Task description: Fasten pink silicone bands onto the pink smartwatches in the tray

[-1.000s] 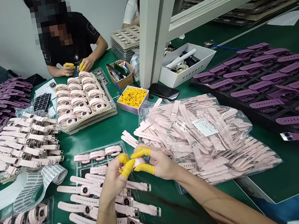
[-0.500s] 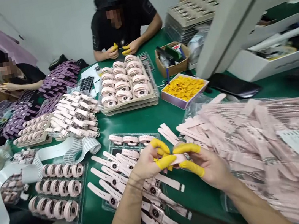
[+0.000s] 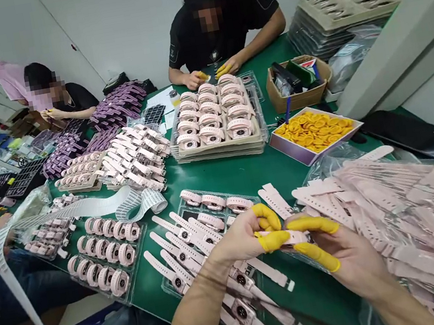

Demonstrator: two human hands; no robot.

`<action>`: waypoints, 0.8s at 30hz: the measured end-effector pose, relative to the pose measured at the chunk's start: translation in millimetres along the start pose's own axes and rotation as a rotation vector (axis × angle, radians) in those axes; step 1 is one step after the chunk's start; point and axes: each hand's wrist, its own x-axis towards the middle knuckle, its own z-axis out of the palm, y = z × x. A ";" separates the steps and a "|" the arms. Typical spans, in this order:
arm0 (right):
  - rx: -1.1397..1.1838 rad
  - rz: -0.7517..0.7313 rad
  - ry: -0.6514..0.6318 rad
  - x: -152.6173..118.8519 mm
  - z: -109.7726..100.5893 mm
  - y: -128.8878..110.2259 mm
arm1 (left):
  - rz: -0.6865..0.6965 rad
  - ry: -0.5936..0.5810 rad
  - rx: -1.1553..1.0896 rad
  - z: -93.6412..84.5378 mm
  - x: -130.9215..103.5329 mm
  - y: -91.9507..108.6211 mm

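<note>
My left hand and my right hand, both with yellow finger cots, are closed on a pink watch strap between them. Much of it is hidden by the fingers, so I cannot tell whether a watch case is attached. Under my left forearm, several watches with pink straps lie spread out, cases face down. Just behind them a clear tray carries curled pink watches. To the right of my hands is a big heap of pink straps, many in clear plastic bags.
A box of yellow finger cots and a carton of small items stand behind the heap. Stacked trays of pink watches sit at the back, before a co-worker. At left, a label strip crosses above another watch tray, held by another person's hand.
My view has swung left, so the table's contents appear farther right. Both hands still hold the strap, with little change in grip. The label strip at left has shifted in the other person's hand.
</note>
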 end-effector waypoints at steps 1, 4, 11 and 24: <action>-0.008 -0.009 -0.061 -0.1 0.1 2.4 | 0.016 -0.006 0.009 0.7 -1.0 0.4; -0.040 -0.013 -0.140 -0.7 -1.7 10.7 | 0.047 0.000 0.033 -1.0 -1.6 1.2; 0.045 0.012 -0.073 -2.3 -6.2 13.0 | 0.011 -0.043 0.025 -7.1 -1.7 1.4; -0.207 -0.168 -0.188 -12.4 27.5 -2.6 | 0.255 0.141 0.474 -40.5 -58.0 65.7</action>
